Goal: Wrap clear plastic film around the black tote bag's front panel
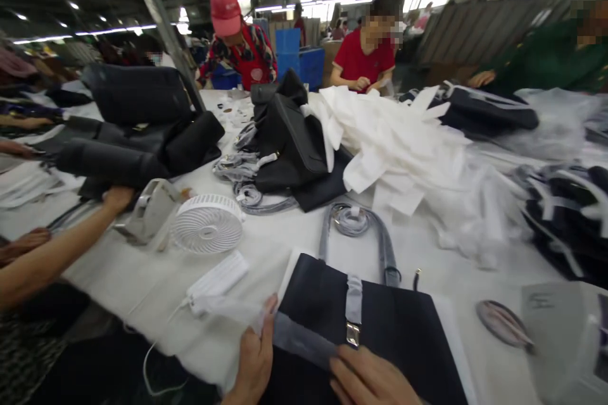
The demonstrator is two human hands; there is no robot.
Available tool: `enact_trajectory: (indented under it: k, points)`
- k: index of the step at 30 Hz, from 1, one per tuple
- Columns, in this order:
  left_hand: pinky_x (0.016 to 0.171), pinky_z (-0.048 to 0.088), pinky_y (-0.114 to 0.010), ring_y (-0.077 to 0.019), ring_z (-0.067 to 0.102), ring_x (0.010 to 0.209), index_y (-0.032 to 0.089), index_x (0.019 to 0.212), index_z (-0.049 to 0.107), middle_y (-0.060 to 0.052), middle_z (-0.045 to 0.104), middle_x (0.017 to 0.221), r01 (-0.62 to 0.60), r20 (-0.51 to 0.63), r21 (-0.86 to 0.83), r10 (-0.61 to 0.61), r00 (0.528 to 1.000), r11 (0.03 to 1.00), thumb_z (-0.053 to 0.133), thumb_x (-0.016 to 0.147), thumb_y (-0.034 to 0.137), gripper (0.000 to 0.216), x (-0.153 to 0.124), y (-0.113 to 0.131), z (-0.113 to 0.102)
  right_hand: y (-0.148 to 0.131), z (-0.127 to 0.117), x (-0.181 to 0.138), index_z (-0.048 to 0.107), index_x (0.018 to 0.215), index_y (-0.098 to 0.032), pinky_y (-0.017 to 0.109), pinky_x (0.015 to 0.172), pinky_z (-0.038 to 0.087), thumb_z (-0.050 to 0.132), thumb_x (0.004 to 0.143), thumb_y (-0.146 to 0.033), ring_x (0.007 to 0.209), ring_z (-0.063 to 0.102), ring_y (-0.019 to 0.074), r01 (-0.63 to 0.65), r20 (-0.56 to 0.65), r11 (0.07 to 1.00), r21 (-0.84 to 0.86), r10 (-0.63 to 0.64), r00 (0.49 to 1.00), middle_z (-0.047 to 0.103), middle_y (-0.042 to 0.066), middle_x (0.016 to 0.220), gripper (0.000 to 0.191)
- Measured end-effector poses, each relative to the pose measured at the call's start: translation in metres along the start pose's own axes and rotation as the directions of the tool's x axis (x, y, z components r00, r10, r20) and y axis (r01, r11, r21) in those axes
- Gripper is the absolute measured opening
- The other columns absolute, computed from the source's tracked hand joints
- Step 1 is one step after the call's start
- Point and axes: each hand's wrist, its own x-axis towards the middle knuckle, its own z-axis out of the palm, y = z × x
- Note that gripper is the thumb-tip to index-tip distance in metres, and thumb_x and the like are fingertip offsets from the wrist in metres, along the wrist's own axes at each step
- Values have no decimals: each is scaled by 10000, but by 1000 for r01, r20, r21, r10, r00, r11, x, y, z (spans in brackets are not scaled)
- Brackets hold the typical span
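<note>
A dark navy handbag [389,329] lies flat at the near edge of the white table [266,247], its wrapped handle [375,234] stretched away from me and a metal clasp [352,333] on its front strap. My left hand [254,361] pinches a thin translucent wrapping sheet [294,335] at the bag's left edge. My right hand [368,380] rests on the bag's lower front, fingers pressing down on the same sheet.
A small white fan [208,223] and a white power bank [218,278] lie to the left. A co-worker's arm [57,253] reaches in from the left. Black bags [285,139], white paper [403,145] and several workers fill the far side.
</note>
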Motion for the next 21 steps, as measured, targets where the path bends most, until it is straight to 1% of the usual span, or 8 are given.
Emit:
enact_trajectory:
  k: [2,5,7,10,13,16,18,21]
  points:
    - [1181,274,-486,-299,511,1278,194,1255,607,-130,635,1274,117,1,-232,-120,993,966,457,892,668,616,5,6,-3,-4,36,26,581,1154,-183,273,651,604,431,978,-242,802,711,182,-80,89,992,93,72,993,702,81,1023,238]
    - [1051,442,-509,-323,627,1125,168,1344,484,-188,670,1177,232,-28,-605,-312,950,762,511,854,695,720,14,13,-5,-4,82,41,504,1217,-180,301,606,604,686,844,-272,740,702,202,-316,249,933,174,268,931,660,89,1044,425]
    - [956,508,-504,-330,675,1020,168,1360,436,-204,686,1112,246,-56,-730,-414,909,638,566,830,683,750,20,16,-5,0,101,40,531,1086,-208,288,596,584,792,744,-246,691,675,186,-410,301,883,228,337,892,646,20,898,431]
    - [900,534,-468,-326,688,979,153,1340,440,-204,692,1074,240,-75,-778,-465,882,580,598,804,686,771,27,15,-5,7,113,33,518,870,-233,266,538,518,755,793,-331,591,598,151,-404,295,866,294,320,900,561,-43,721,267]
    - [881,529,-406,-310,671,1002,135,1296,501,-166,705,1035,260,-114,-672,-443,889,693,592,772,730,798,27,11,-12,9,114,29,504,830,-236,259,565,493,623,896,-408,620,584,139,-343,252,872,350,265,931,536,-31,738,219]
    - [829,515,-358,-295,669,923,119,1088,658,-121,727,927,285,-132,-310,-338,932,907,613,757,711,680,19,6,-20,8,113,31,506,856,-238,241,609,490,534,954,-366,677,590,131,-284,216,863,418,209,954,532,-19,772,163]
    - [764,510,-349,-292,668,838,122,920,712,-108,734,847,281,-92,-128,-294,951,951,632,760,659,566,11,4,-22,8,112,33,504,879,-239,232,624,489,512,966,-327,697,587,127,-256,211,856,450,177,961,528,-14,786,125]
    - [743,486,-359,-289,656,808,139,879,717,-104,734,838,270,-120,-62,-275,954,961,591,801,590,474,4,3,-15,6,109,35,497,892,-234,223,639,490,478,979,-291,730,588,124,-214,211,855,473,126,969,532,6,837,106]
